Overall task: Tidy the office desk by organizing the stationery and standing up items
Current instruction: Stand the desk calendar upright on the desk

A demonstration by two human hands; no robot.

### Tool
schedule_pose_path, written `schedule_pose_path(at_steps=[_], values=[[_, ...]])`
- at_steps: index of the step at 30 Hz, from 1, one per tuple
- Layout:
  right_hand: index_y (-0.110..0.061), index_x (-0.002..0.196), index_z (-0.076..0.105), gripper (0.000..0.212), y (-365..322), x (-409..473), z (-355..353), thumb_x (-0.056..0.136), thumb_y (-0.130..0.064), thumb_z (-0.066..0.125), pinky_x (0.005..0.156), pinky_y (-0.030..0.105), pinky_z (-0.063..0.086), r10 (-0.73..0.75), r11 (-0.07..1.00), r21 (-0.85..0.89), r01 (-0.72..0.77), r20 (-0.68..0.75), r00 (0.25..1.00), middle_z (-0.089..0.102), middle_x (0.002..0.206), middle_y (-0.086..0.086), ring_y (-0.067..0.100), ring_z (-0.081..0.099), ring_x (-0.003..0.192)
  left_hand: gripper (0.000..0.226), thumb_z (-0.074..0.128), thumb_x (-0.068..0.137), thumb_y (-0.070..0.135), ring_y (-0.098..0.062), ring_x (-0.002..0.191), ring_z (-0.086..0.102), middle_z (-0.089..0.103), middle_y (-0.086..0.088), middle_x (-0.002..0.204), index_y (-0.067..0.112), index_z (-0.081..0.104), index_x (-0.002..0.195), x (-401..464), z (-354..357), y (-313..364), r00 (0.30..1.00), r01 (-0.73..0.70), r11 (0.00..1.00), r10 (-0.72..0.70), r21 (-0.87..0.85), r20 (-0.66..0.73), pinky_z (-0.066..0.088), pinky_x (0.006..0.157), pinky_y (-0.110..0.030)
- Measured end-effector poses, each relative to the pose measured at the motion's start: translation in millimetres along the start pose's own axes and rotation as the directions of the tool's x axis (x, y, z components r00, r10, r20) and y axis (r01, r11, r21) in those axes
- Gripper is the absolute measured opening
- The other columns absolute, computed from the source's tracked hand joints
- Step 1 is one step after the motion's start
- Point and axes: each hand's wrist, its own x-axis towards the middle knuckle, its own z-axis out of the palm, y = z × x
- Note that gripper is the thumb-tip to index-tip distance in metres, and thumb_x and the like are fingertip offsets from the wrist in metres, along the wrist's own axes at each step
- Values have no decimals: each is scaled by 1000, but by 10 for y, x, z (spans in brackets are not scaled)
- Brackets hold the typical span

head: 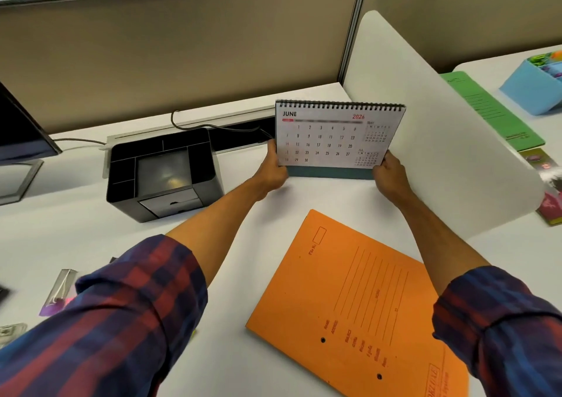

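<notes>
Plaid sleeves [130,314] reach forward; both hands stand a desk calendar [336,138] upright at the desk's [267,214] back.

Left hand [273,168] and right hand [390,174] grip its lower corners, likely to steady its base. June page faces the camera, spiral uppermost, long axis left-right, between black organizer [164,174] and white divider [441,141]; orange folder [359,305] lies nearer.

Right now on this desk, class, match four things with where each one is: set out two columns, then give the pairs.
1 desk calendar
2 orange folder
3 black organizer
4 monitor

A far left edge
B flat, near the person
C held upright by left hand and right hand
D left of the calendar

Pairs: 1-C, 2-B, 3-D, 4-A
</notes>
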Motion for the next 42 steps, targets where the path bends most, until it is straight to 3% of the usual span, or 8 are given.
schedule_pose_path(at_steps=[5,14,25,29,32,40,42], values=[[-18,136,41,38,49,52,37,100,-7,41,85,24,43,-5,1000,6,5,-41,999,54,130,8,18,51,107,97,46,77,-30,-24,132,33,34,-6,140,28,11,147,88,26,24,1000,-10,1000,11,-8,20,42,103,-53],[-15,139,35,41,17,259,73,99,-7,40,93,28,41,48,999,7,-48,-2,999,49,139,9,30,48,125,100,47,73,-32,-23,129,32,33,-7,139,24,13,147,264,-11,160,1000,16,1000,-16,-9,20,43,101,-52],[-10,137,33,38,-31,385,63,100,-7,38,97,32,41,120,992,-26,-120,3,993,46,142,12,34,47,126,91,42,77,-30,-21,123,34,37,-4,134,24,19,145,397,-28,193,1000,23,1000,-23,-19,0,48,90,-45],[-6,134,33,38,-72,374,53,97,-4,41,90,30,42,131,991,-31,-131,-22,991,47,140,13,35,49,124,78,46,81,-26,-26,125,40,44,-5,130,20,28,142,426,-30,217,998,45,999,-46,-22,-48,52,81,-40],[-3,129,33,36,-122,366,25,94,-2,41,87,31,45,129,991,-25,-131,-57,990,49,138,15,36,50,120,69,47,85,-22,-27,126,44,47,-7,129,18,33,139,447,-38,249,994,55,998,-57,-26,-88,51,91,-47],[-6,121,33,32,-141,342,-35,92,-10,46,90,41,51,144,988,-37,-149,-126,982,55,129,14,36,57,111,57,52,90,-12,-30,124,48,49,-11,131,15,33,136,413,-22,262,985,99,995,-102,-25,-142,49,97,-50],[-8,120,32,33,-135,298,-38,92,-11,50,85,36,52,144,987,-51,-152,-139,980,56,128,14,33,59,103,53,54,92,-8,-30,124,49,48,-12,133,13,33,136,373,-22,232,978,121,993,-121,-11,-170,50,98,-47]])
